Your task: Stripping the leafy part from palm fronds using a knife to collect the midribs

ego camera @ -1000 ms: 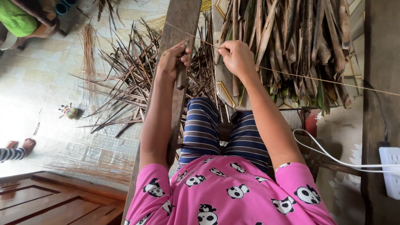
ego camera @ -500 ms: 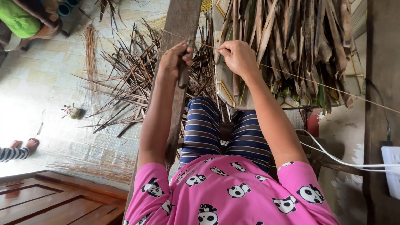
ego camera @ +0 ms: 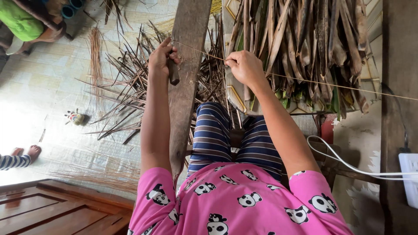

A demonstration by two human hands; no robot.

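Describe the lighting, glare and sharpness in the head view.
Head view: soft daylight; glare washes out the tiled floor at left; left hand, right hand and the thin strip between them are sharp; wide-angle bending at the edges.

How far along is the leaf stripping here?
Done: a heap of stripped scraps lies on the floor. In hand: the left hand grips a knife against the plank, and the right hand pinches a thin rib. Left: a big leaf bundle remains.

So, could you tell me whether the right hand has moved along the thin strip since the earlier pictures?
No: the right hand remains pinching the thin strip beside the wooden plank.
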